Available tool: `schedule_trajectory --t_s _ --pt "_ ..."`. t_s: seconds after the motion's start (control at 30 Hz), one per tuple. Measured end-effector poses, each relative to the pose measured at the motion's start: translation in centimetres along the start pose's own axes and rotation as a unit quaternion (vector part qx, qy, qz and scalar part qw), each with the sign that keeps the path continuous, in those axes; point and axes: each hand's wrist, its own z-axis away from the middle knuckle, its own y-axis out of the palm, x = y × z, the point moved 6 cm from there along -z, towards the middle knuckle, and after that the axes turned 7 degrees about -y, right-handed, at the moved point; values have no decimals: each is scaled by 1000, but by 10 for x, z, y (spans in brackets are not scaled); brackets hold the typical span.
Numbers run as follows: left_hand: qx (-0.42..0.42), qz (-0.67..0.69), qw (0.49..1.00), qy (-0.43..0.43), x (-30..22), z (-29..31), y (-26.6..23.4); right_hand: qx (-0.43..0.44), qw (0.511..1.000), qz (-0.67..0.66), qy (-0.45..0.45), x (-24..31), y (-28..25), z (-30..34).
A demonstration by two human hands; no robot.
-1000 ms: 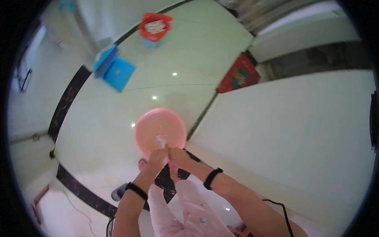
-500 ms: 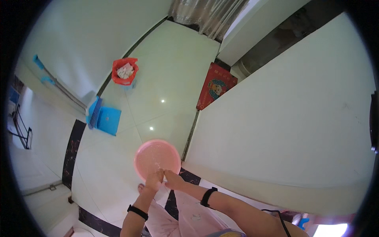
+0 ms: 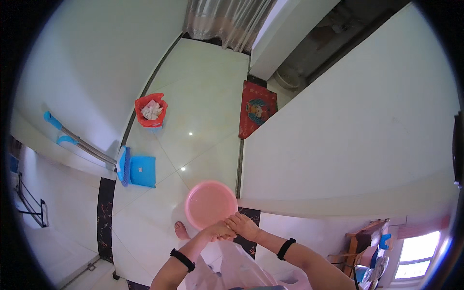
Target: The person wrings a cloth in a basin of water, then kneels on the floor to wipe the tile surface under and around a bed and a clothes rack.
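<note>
A round pink basin (image 3: 187,209) lies in front of me at the lower middle. It looks to hold clear water, with the bottom showing through. My left hand (image 3: 220,231) is closed, knuckles up, at the basin's near right edge. Against it presses my right hand (image 3: 244,226), its fingers curled over the left one's. The two hands meet above the near rim; whether they touch it I cannot tell. Anything between the fingers is hidden. Each forearm wears a black strap.
A blue dustpan (image 3: 143,171) and a broom (image 3: 124,166) lean by the left wall. Farther along stands a red-bagged bin (image 3: 143,118) with crumpled paper. A red mat (image 3: 256,110) lies at a doorway. A white wall (image 3: 348,145) rises on the right. My bare foot (image 3: 181,230) shows beside the basin.
The view has shifted, so the basin and hands sit further right. My hands have come together, the right now over the left. Streaks seen in the basin earlier have faded.
</note>
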Motion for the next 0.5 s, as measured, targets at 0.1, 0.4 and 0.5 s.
schedule_trajectory --t_s 0.1,0.4,0.5 --pt "-15 -34 998 -40 3 4 3 34 999 -3 23 -2 -5 -7" --pt "-322 -454 783 279 -32 23 27 113 978 -45 167 -1 -13 1" --pt "-327 -453 747 359 -49 40 45 125 953 -91 260 -7 -12 17"
